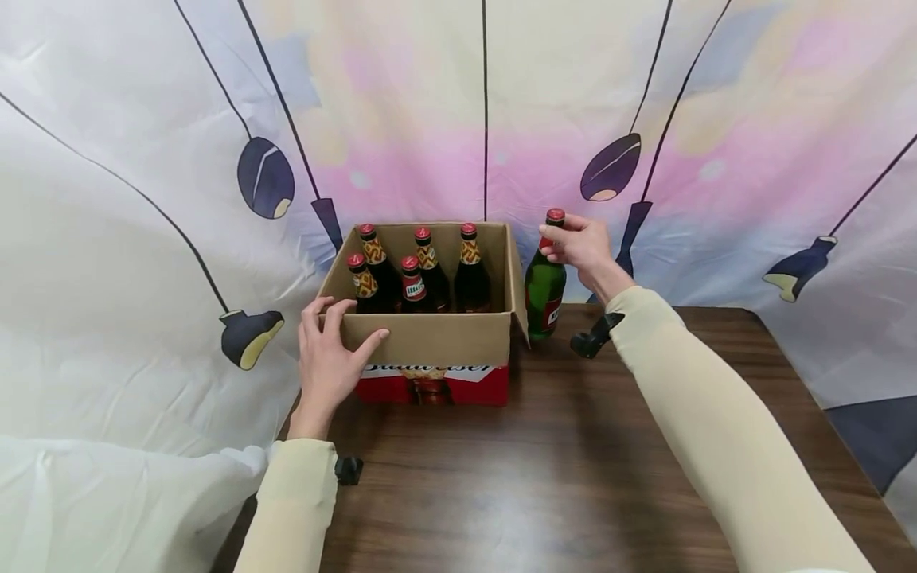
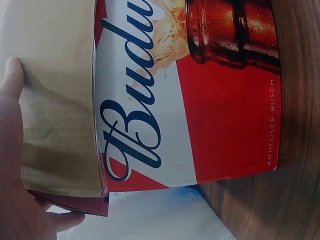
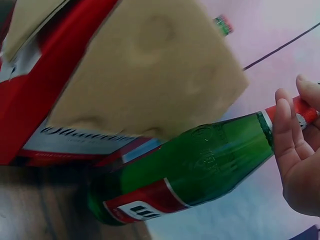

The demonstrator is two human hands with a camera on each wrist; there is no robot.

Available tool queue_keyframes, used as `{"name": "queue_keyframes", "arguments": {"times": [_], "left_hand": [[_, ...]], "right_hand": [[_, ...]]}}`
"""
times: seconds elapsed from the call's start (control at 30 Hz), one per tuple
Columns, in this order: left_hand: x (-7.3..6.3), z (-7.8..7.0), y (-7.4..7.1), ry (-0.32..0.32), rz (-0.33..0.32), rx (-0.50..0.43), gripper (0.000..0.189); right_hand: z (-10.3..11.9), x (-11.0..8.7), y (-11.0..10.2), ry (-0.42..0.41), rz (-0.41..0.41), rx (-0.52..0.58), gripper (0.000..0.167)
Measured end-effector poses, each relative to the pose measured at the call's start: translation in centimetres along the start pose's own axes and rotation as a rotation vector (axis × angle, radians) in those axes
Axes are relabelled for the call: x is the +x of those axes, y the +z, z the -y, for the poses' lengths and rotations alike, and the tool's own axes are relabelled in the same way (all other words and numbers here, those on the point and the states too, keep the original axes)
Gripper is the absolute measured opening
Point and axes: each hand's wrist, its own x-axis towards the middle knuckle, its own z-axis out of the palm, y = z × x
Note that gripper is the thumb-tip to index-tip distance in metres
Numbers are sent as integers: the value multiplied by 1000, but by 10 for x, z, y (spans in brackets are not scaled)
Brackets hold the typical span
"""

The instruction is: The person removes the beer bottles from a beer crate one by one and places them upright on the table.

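Observation:
An open cardboard beer box (image 1: 433,385) with Budweiser print stands on the table, its brown front flap (image 1: 444,338) folded outward. Several dark bottles (image 1: 473,278) with red caps stand upright inside. My left hand (image 1: 329,358) holds the box's front left corner, the thumb on the front flap and fingers over the rim. To the right of the box, my right hand (image 1: 583,247) grips a green glass bottle (image 3: 200,162) by its neck, just under the red cap. The bottle is nearly upright beside the right flap (image 3: 145,75). Whether its base touches the table cannot be told.
The brown wooden table (image 1: 573,469) reaches to a printed cloth (image 1: 415,103) hanging behind it. White fabric (image 1: 122,501) drapes along the left side. A black wrist device (image 1: 593,338) hangs below the right sleeve.

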Motion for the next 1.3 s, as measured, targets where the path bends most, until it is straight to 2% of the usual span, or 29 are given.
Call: {"name": "queue_keyframes", "arguments": {"times": [0.13,0.27,0.4,0.83,1.07,1.17,1.3], "left_hand": [[-1,1,0,-1,-9,0,68],[-1,2,1,-1,-16,1,68],[-2,4,1,-14,-16,1,67],[-3,-2,4,-38,-4,-4,65],[-8,-3,6,-38,-9,-7,64],[-8,-3,7,-37,-12,-9,63],[-3,-2,6,-30,-20,-12,63]], "right_hand": [[-18,1,0,44,-3,33,49],[-30,3,1,42,1,23,55],[-37,8,4,48,-1,12,53],[-38,18,-2,87,9,55,57],[-41,22,-6,106,36,53,59],[-39,24,-9,109,62,18,59],[-25,22,-9,64,103,-135,65]]}}
